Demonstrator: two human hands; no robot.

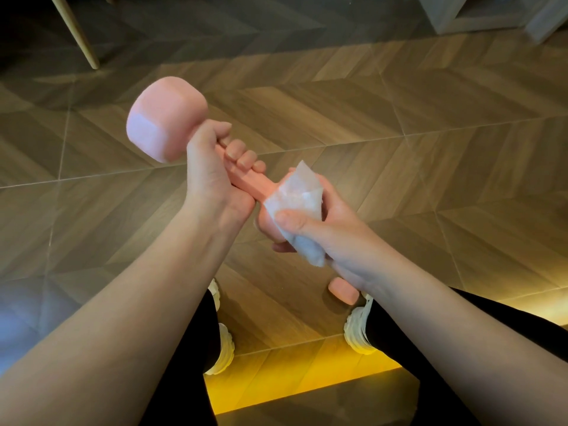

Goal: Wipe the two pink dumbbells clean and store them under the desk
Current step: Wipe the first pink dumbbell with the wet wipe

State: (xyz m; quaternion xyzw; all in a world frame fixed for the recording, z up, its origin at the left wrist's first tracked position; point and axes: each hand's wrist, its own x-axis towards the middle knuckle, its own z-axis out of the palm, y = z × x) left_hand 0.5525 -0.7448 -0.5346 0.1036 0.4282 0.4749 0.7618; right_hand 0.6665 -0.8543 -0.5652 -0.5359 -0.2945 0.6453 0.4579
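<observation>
Herringbone floor [399, 124] lay below; the left hand [212, 182] gripped the pink dumbbell [166, 118], and the right hand [325, 232] clamped a wipe [296, 195] round it.

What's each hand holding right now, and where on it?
The left hand grips the pink dumbbell by its handle; the right hand holds a white wipe around the near head.

Near end of pink dumbbell [166, 118] hidden under wipe [295, 195] and right hand [325, 232]. Middle of its handle hidden inside left hand [212, 179]. Far end bit blurry. Second dumbbell [342, 292] on floor [399, 149] mostly hidden behind right wrist. White shoes [356, 333] partly hidden by black legs [408, 342]. Wooden leg [76, 29] and grey furniture [479, 13] cut off by top edge.
</observation>
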